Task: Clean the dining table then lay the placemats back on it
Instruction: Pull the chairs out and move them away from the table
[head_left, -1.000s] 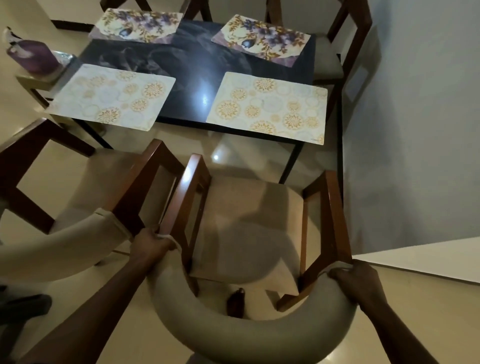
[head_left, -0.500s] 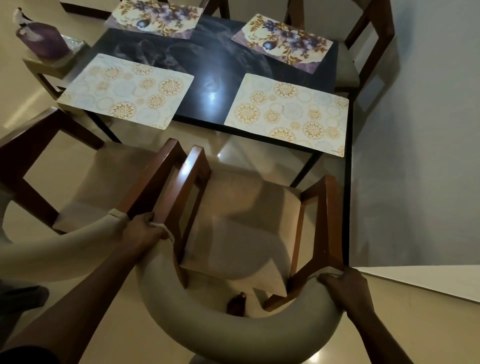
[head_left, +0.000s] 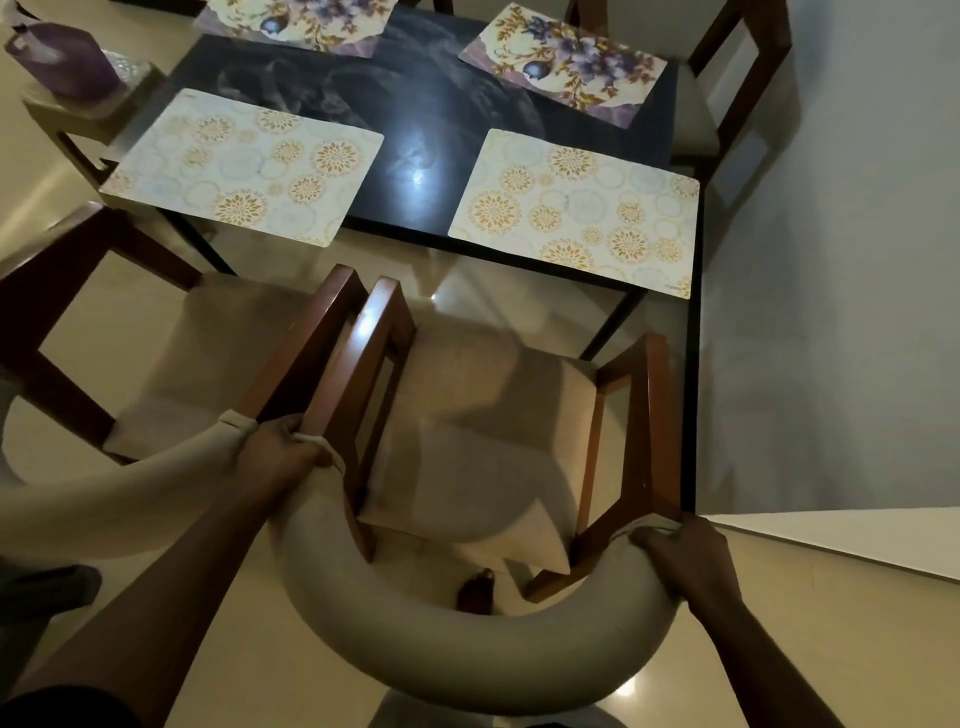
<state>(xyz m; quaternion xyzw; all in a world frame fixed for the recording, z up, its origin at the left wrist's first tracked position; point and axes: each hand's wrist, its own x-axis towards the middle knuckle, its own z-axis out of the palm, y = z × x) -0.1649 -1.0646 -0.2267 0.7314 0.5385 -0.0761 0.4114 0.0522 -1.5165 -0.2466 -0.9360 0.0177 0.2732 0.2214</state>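
My left hand (head_left: 283, 452), at 8 o'clock, is curled over one end of the padded backrest (head_left: 467, 660). My right hand (head_left: 685, 556), at 4 o'clock, is clamped on the other end. The chair (head_left: 483, 431) stands clear of the surface (head_left: 431, 130), which lies at 12 o'clock.

All four mats lie flat on it. The near left placemat (head_left: 244, 166) and near right placemat (head_left: 576, 213) have gold rings; the far left placemat (head_left: 306, 21) and far right placemat (head_left: 566, 62) have purple flowers.

I judge I am shifting this chair; whether the top has been wiped I cannot tell. To do it well I should move both ends evenly. Its left arm is just beside the neighbouring chair (head_left: 171, 353), the wall (head_left: 831, 260) is near at 3 o'clock, and my foot (head_left: 475, 592) is under the seat at 6 o'clock.

As for containers, a purple object (head_left: 62, 60) and something glassy (head_left: 124, 65) stand on a side stand (head_left: 88, 111) at 10 o'clock. What they hold I cannot tell.
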